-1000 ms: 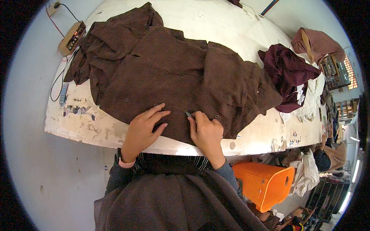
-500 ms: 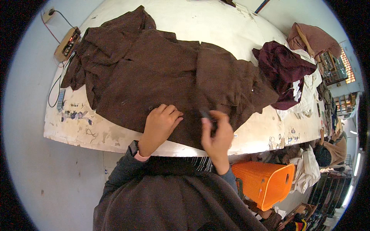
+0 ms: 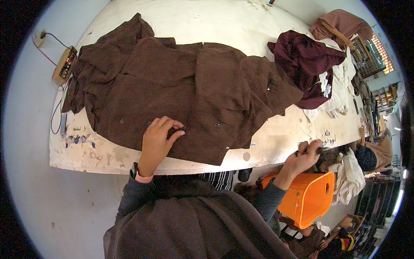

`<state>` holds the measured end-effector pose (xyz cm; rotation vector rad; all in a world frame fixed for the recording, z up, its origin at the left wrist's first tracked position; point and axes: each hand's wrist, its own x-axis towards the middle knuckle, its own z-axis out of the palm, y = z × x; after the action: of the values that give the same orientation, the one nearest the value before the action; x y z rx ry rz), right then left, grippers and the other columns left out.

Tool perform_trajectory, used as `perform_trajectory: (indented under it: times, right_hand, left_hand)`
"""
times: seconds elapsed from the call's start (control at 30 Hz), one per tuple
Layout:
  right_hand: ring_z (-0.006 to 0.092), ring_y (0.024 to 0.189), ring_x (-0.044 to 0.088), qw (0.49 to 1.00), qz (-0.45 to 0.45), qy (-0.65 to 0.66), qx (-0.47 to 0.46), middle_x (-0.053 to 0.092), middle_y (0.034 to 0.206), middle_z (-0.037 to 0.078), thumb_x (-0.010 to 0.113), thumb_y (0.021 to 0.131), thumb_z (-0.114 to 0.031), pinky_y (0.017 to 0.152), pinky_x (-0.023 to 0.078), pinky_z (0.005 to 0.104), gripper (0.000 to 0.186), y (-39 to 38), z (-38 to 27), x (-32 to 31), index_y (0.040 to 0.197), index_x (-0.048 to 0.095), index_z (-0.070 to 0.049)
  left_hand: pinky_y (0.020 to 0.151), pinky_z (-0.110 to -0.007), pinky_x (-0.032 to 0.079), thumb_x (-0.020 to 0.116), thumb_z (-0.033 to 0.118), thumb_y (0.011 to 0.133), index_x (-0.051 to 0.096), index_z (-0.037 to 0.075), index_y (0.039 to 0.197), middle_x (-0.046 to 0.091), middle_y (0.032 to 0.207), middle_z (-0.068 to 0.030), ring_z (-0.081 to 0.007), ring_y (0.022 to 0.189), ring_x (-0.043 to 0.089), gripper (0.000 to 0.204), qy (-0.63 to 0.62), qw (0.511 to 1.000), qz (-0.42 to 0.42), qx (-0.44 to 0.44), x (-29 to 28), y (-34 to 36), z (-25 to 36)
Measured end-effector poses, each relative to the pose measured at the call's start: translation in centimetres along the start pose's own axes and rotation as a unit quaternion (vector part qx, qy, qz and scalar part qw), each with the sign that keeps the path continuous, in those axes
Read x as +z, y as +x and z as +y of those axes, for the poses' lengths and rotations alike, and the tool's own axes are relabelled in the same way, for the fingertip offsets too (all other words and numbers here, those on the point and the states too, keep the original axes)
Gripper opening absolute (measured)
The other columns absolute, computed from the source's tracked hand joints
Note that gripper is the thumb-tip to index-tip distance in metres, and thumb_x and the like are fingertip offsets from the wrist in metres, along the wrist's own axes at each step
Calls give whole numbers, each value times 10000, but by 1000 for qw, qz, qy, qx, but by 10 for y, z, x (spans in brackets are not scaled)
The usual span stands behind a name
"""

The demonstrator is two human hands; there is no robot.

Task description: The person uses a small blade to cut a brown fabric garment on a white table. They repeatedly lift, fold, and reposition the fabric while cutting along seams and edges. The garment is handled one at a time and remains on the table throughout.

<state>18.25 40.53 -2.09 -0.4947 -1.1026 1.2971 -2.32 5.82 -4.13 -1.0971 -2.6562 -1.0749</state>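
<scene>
Tabletop (image 3: 202,21), pale and stained, fills the middle and top of the frame, its edges bowed by the lens. Upon it, from upper left to center, lies a brown garment (image 3: 155,90), spread with folds, its lower corner reaching the front edge. Orange basket (image 3: 317,205), below the table at lower right, is tipped with its mouth toward the right; the inner wall shows through the opening, but its depths cannot be made out. Maroon cloth (image 3: 302,64) lies bunched at upper right beside the garment, with white cloth (image 3: 343,86) just to its right. Tan box (image 3: 64,64), bearing small red lights, is at the left wall; its contents are hidden. Left hand (image 3: 157,140), lower center, rests on the garment, the fingers bent and the thumb drawn near the forefinger; whether they pinch the fabric cannot be told. Right hand (image 3: 302,159), slightly blurred at the table's front edge, has its fingers curled about a small dark object (image 3: 297,153) of uncertain kind; the garment lies to its left, well apart from these fingers. Round button (image 3: 217,125), among the smallest details, sits on the brown fabric to the right of the left fingertips.
</scene>
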Motion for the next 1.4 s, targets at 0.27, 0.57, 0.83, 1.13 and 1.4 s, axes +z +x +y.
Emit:
perform_trajectory:
  times: [0.27,0.57,0.83,1.13,1.4]
  right_hand:
    - [78,778,526,889,-296,-338,89,608,818,-20,747,921,-172,684,438,254,192,-69,-2,56,949,631,-22]
    - [80,679,633,907,-244,89,331,717,996,47,658,977,-156,610,504,213,257,-74,-36,86,1182,624,-4]
    - [164,894,630,772,-207,-600,-16,683,958,56,799,872,-208,751,499,346,400,-52,-33,59,1171,594,-40]
    - [293,734,670,815,-470,-317,-124,702,910,97,807,807,-149,646,491,363,277,-137,-39,144,1039,680,-66]
    - [258,610,613,795,-509,-281,-175,725,872,57,791,825,-155,576,445,352,208,-148,-34,178,996,698,-84]
  left_hand:
    - [792,-357,516,778,190,854,718,91,1021,676,929,-54,-225,843,659,203,-55,998,-25,14,-2,-11,32]
    - [1146,-417,413,628,236,1012,395,76,1507,491,1513,-136,-275,1373,495,570,-588,769,-235,-82,54,-68,55]
    - [1124,-456,463,602,-3,963,588,6,1319,639,1334,-146,-316,1234,612,356,-815,479,104,-310,13,-32,16]
    - [1154,-451,427,555,-88,948,490,45,1433,569,1424,-139,-274,1315,551,507,-789,555,73,-255,9,-44,45]
    - [1112,-377,447,555,-95,961,506,35,1408,590,1386,-96,-216,1291,561,467,-826,519,42,-217,2,-48,44]
